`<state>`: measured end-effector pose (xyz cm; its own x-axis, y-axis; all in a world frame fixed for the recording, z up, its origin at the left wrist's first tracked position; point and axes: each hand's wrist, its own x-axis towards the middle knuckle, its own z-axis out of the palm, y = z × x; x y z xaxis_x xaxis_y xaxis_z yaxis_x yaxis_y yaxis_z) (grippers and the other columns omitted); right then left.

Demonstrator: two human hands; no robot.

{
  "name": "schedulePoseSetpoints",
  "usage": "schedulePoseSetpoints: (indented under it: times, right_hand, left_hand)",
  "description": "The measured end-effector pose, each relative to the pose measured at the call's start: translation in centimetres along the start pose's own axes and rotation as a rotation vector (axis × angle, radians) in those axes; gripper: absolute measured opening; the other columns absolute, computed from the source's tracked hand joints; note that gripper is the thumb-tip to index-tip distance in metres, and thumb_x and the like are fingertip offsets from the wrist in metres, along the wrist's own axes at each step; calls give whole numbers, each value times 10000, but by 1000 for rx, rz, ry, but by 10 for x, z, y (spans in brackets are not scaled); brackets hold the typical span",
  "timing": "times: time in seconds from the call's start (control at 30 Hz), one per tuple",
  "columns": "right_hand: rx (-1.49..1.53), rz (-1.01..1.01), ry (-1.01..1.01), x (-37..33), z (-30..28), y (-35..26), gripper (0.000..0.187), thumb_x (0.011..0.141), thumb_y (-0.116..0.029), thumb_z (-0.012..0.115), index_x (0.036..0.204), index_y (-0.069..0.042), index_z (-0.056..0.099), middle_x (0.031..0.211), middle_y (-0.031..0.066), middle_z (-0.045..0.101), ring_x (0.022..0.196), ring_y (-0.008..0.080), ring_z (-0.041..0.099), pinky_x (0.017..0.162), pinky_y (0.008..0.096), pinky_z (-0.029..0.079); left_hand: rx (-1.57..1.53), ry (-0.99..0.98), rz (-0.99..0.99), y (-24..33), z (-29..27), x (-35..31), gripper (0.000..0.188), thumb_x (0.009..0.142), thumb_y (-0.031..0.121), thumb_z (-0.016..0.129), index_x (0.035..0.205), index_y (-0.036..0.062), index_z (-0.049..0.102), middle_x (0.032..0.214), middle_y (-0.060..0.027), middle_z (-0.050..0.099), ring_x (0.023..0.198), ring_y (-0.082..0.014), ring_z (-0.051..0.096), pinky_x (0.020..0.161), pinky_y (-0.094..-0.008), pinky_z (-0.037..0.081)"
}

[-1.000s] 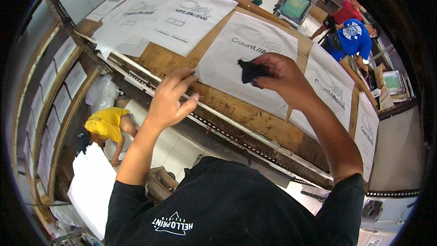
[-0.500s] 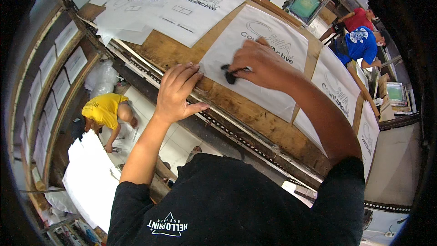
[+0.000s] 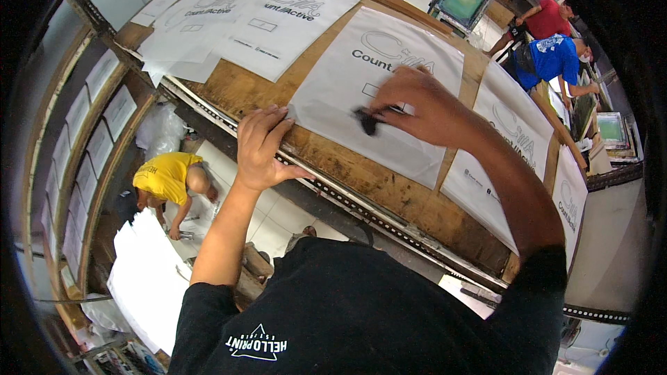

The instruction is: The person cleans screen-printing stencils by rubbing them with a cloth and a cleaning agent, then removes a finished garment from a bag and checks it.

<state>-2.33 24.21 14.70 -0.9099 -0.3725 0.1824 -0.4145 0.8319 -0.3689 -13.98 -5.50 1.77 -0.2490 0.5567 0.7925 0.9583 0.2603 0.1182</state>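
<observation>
A rack (image 3: pixel 115 147) stands with pale panels (image 3: pixel 117 110) in its compartments. Beside it is a clear bag (image 3: pixel 161 128), contents unclear. The left hand (image 3: pixel 260 149), thumb apart from fingers, rests on the bench (image 3: pixel 340 154) edge. Over a printed sheet (image 3: pixel 326 94) there, black cloth (image 3: pixel 365 121) sits clamped in the right hand (image 3: pixel 424 107).

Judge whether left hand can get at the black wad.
Likely yes: only flat white sheet lies between the left hand, at the edge of the wooden table, and the black wad. The right hand holds the wad, so grasping room looks limited.
</observation>
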Motion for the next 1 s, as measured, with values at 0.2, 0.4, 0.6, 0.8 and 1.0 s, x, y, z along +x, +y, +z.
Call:
schedulePoseSetpoints:
  times: [0.2, 0.4, 0.6, 0.8, 1.0]
  right_hand:
    - [-51, -174, 139, 89, 49, 2, 141, 905, -206, 704, 1030, -159, 748, 992, -8, 678, 1010, 209, 572, 953, 406, 387]
    - [-133, -116, -101, 6, 24, 2, 136, 885, -178, 717, 1013, -146, 751, 915, 12, 640, 990, 223, 557, 952, 414, 374]
    - [-121, 104, -325, -86, -20, -11, 177, 867, -165, 696, 1019, -216, 771, 902, 4, 639, 991, 218, 559, 963, 450, 380]
    - [2, -48, -90, -26, -5, 0, 147, 874, -167, 720, 1018, -178, 749, 944, 7, 676, 1000, 224, 585, 970, 425, 407]
    - [10, -125, 123, 95, 55, -1, 149, 883, -174, 712, 1026, -155, 749, 1028, 9, 701, 1080, 236, 595, 942, 434, 414]
  left_hand:
    - [50, -4, -4, 5, -1, 0, 925, 600, 800, 701, 1078, 8, 689, 1158, -159, 676, 1119, -366, 627, 987, -500, 446]
    - [45, 13, 0, 7, 3, 3, 922, 607, 805, 695, 1083, 15, 689, 1150, -157, 679, 1115, -363, 631, 983, -501, 446]
    - [68, 35, -7, 4, 4, -3, 942, 619, 829, 673, 1092, 15, 684, 1158, -156, 680, 1120, -362, 631, 989, -499, 440]
    - [50, 25, -15, 1, 3, -5, 1002, 613, 874, 636, 1102, 0, 670, 1174, -174, 674, 1124, -372, 625, 1004, -505, 427]
    - [31, 54, -3, -1, 8, -7, 1053, 625, 913, 586, 1089, -30, 655, 1197, -209, 658, 1131, -395, 607, 1024, -517, 411]
